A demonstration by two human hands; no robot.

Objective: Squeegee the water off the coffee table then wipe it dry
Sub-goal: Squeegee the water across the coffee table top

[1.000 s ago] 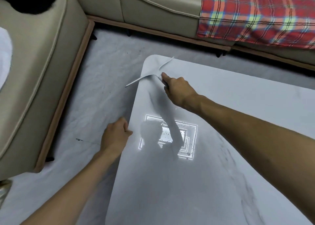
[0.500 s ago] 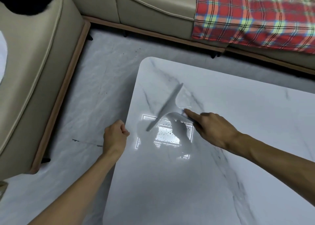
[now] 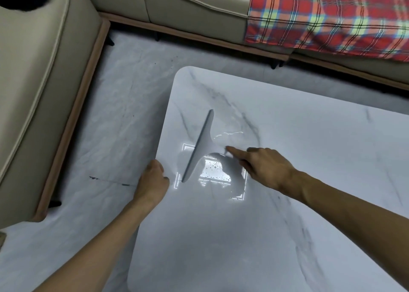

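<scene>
Squeegee (image 3: 200, 145): held by right hand (image 3: 265, 167), blade on wet bench (image 3: 309, 158). Left hand (image 3: 152, 181): loosely fisted, empty, at edge. Squeegeeing unfinished; wiping outstanding.

Your view is evenly and softly lit from overhead; a square ceiling lamp glares off the glossy table (image 3: 287, 150), broken by droplets. Soft shadows pool beneath your right hand (image 3: 267, 166). The plaid blanket (image 3: 327, 15) blurs, and the wide lens bends the edges.
</scene>
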